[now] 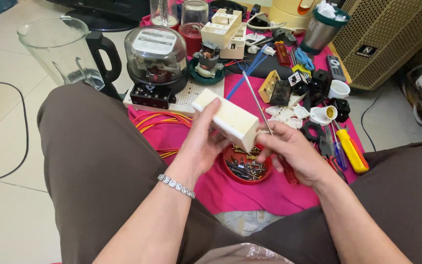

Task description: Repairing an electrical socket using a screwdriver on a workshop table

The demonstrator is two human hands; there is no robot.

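Note:
My left hand (202, 142) grips a cream rectangular plastic box (226, 119), holding it tilted above my lap. My right hand (294, 154) touches the box's lower right end and also holds a screwdriver with a red handle (287, 172); its long metal shaft (255, 98) points up and away past the box. A silver bracelet (176, 185) circles my left wrist. Just below the hands a round red lid (246, 168) holds several small screws.
A pink cloth (250, 190) covers the floor between my knees. On it lie an electricity meter (156, 58), a small motor (208, 61), orange wires (164, 122), black and white plastic parts, pliers and a yellow-handled screwdriver (351, 151). A glass blender jug (67, 51) stands left, a speaker (391, 34) right.

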